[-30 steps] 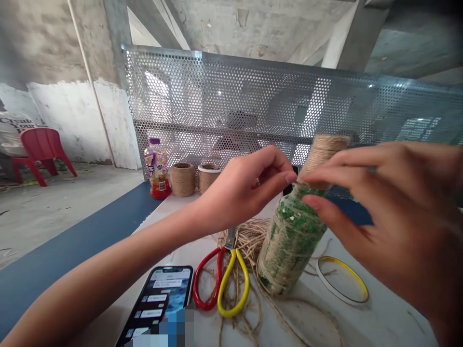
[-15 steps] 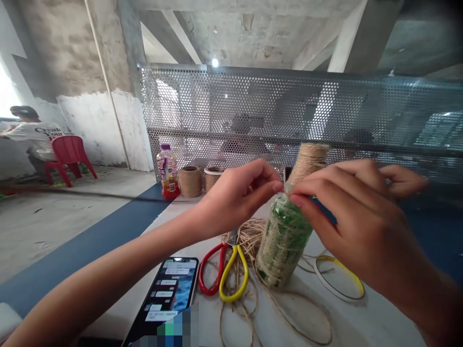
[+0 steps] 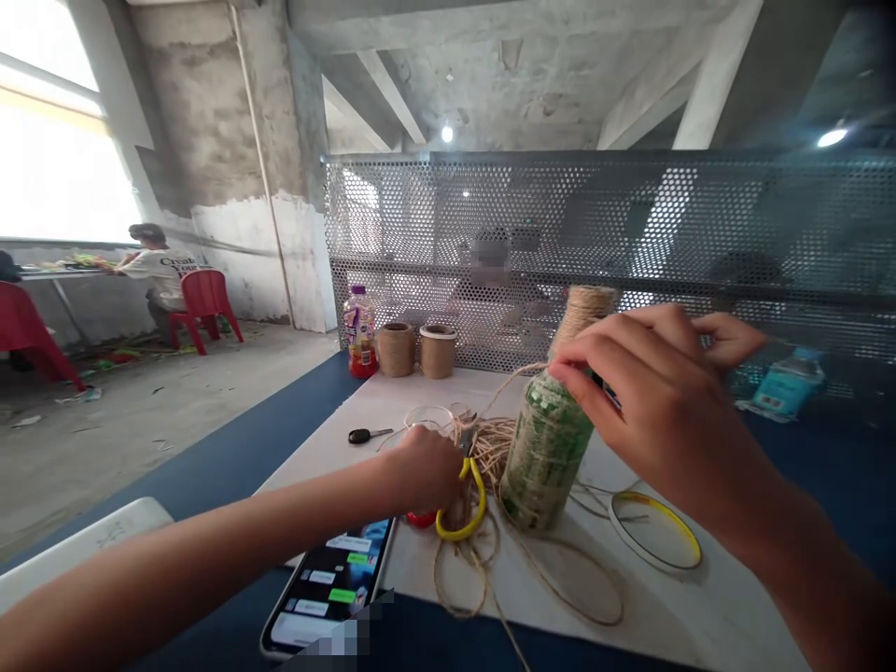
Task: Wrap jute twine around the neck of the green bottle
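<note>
Twine-wrapped bottle (image 3: pixel 546 448) stands on a white sheet (image 3: pixel 336 457) laid over a blue table (image 3: pixel 231 457), just right of the sheet's middle, green showing through loose turns below a tightly wound neck. Watching the feed from afar, I read the scene left to right. A co-worker (image 3: pixel 158 275) in a white T-shirt sits at a far table by the windows, beside a red chair (image 3: pixel 206 299). Nearer, a juice bottle (image 3: pixel 360 331) and two twine spools (image 3: pixel 396 350) stand in a row before a perforated metal screen (image 3: pixel 490 215). A car key (image 3: pixel 364 435) lies on the sheet. My view finds the left hand (image 3: pixel 420 471) over the handles of red-and-yellow scissors (image 3: pixel 462 509), just above a phone (image 3: pixel 329 583); its fingers curl out of sight, so I cannot tell whether they grip. A heap of loose twine (image 3: pixel 490 448) lies between the scissors and the bottle, and a strand (image 3: pixel 518 385) rises from it to the bottle's upper half. The right hand (image 3: pixel 651 401) rests against that upper half, its fingers (image 3: pixel 595 359) held together and touching the twine, its thumb (image 3: pixel 728 336) spread well apart, with no clamp on the bottle. A yellow-rimmed tape ring (image 3: pixel 654 532) lies on the sheet to the right.
</note>
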Demonstrator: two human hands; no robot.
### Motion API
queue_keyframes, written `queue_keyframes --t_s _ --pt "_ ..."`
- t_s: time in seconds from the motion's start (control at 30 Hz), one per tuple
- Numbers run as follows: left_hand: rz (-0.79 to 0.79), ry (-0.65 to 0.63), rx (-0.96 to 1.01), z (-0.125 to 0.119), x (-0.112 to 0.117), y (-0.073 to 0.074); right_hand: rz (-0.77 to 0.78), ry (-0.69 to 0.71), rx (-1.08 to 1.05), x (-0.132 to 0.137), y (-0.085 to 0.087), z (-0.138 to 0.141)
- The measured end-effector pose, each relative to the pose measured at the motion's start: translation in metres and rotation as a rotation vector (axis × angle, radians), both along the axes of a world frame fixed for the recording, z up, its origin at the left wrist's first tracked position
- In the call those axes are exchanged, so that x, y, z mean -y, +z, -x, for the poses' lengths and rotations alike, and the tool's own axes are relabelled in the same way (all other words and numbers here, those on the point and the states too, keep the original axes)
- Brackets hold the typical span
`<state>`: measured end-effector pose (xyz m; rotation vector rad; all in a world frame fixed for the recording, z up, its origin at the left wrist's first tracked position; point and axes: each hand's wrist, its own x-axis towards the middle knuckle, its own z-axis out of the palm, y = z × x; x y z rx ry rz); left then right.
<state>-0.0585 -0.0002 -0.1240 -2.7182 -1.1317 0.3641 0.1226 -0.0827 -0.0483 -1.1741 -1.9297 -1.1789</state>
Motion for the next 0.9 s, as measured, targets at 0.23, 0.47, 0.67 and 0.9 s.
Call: queue_keyframes --t_s 0.23,0.47,0.67,0.9 --pt "0.191 0.083 0.063 0.005 -0.016 -0.014 0.026 0.003 0.021 0.0 0.001 0.0" --pt "0.49 0.171 0.284 0.03 -0.041 0.001 0.093 -0.041 0.055 0.001 -0.003 0.0" --pt "0.793 0.181 0.478 0.056 -0.003 0.026 0.055 -0.049 0.06 0.0 -0.004 -0.001" --pt "1.258 0.143 0.759 0.08 0.055 0.056 0.006 -0.096 0.045 -0.002 -0.002 -0.003"
